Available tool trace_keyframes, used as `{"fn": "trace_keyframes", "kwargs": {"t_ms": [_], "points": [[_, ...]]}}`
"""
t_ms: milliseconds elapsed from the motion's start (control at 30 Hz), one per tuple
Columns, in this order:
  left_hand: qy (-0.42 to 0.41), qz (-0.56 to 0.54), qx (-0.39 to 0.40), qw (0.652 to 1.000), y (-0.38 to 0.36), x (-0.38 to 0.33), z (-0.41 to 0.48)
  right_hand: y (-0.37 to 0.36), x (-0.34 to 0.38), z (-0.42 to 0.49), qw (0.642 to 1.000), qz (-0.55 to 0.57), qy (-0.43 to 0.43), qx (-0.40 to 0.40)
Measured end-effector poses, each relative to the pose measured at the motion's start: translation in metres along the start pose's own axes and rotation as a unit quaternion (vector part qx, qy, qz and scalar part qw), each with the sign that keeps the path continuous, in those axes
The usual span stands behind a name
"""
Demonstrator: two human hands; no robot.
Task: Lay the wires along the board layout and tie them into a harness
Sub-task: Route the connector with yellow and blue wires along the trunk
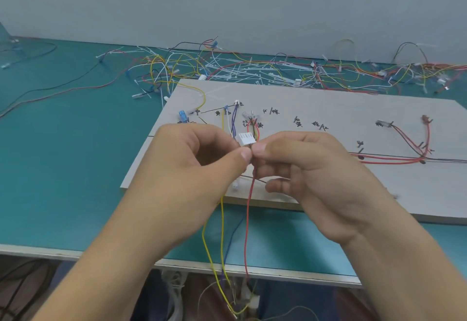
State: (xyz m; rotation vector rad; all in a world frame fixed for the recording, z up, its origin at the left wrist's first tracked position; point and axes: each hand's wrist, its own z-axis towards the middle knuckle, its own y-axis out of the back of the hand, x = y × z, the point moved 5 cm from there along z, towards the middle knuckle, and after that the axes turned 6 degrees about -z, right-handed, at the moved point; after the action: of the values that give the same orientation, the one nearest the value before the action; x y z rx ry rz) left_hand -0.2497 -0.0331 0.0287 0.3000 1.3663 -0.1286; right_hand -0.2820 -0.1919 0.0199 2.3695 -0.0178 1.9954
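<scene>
A pale wooden layout board with handwritten marks lies on the teal table. Over its near left part my left hand and my right hand meet at the fingertips. Between them stands a white multi-pin connector, and both hands pinch the wires right under it. A red wire and yellow wires hang from my fingers past the table's front edge. On the board, blue, white and yellow wires run from small connectors at the left. Red and dark wires lie along the drawn line at the right.
A tangle of loose coloured wires and white cable ties lies along the wall behind the board. A blue connector sits at the board's left end. The table's front edge runs below my wrists, with more wires and connectors hanging under it.
</scene>
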Motion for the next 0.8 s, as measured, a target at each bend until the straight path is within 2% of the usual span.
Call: {"fn": "trace_keyframes", "kwargs": {"t_ms": [67, 233, 367, 500, 600, 667, 800], "points": [[0.006, -0.014, -0.004, 1.000, 0.001, 0.002, 0.001, 0.000, 0.001, 0.000, 1.000, -0.003, -0.004, 0.006], [0.052, -0.131, 0.020, 0.990, -0.004, 0.005, 0.000, 0.001, 0.012, 0.001, 0.999, -0.017, 0.003, 0.045], [0.071, -0.205, 0.014, 0.976, -0.002, -0.001, 0.000, -0.003, 0.017, -0.001, 0.996, 0.018, -0.007, 0.085], [0.042, -0.169, 0.027, 0.984, -0.003, -0.006, 0.000, -0.014, 0.016, 0.000, 0.994, 0.037, 0.011, 0.104], [0.053, -0.151, 0.034, 0.986, 0.002, -0.009, 0.000, -0.018, 0.012, -0.001, 0.992, 0.032, 0.027, 0.118], [0.057, -0.138, 0.042, 0.988, 0.006, -0.012, -0.001, -0.016, 0.011, 0.000, 0.994, 0.020, 0.031, 0.101], [0.054, -0.101, 0.050, 0.992, 0.009, -0.016, -0.002, -0.015, 0.010, 0.002, 0.995, 0.018, 0.001, 0.101]]}}
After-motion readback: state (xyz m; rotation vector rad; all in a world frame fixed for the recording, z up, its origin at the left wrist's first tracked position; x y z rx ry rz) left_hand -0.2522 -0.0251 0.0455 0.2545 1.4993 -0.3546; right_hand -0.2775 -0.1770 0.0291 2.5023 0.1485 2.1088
